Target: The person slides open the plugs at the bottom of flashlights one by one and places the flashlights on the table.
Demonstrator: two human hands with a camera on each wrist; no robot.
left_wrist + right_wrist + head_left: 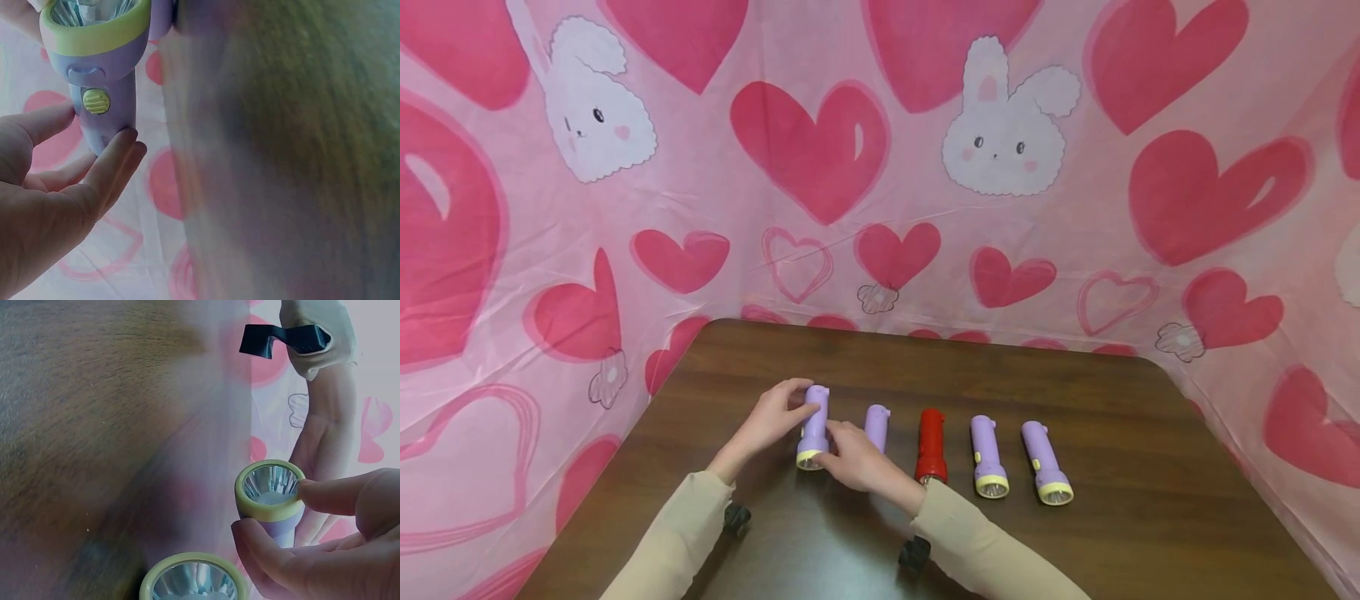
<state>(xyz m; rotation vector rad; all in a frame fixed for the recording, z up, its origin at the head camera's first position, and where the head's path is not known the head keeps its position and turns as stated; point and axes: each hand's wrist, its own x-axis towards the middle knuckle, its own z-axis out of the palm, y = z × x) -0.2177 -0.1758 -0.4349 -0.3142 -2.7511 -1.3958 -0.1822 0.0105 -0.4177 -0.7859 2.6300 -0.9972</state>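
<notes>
Both hands hold the leftmost purple flashlight [815, 417], which has a yellow rim around its lens and a yellow switch [96, 101]. The left hand [767, 423] grips the narrow body, thumb on one side and fingers on the other. At the lens end, the right hand [859, 458] pinches the yellow rim between thumb and fingers, as the right wrist view shows. The lens faces the person. Whether the flashlight touches the table is hard to tell. Just right of it lies a second purple flashlight [876, 423], its lens end hidden behind the right hand in the head view.
A red flashlight [932, 442] lies mid-row, followed by a purple flashlight [986, 450] and another purple flashlight [1043, 458] on the right. All rest on a dark brown wooden table [1150, 500]. Pink heart-and-rabbit cloth [917, 192] hangs behind and beside the table.
</notes>
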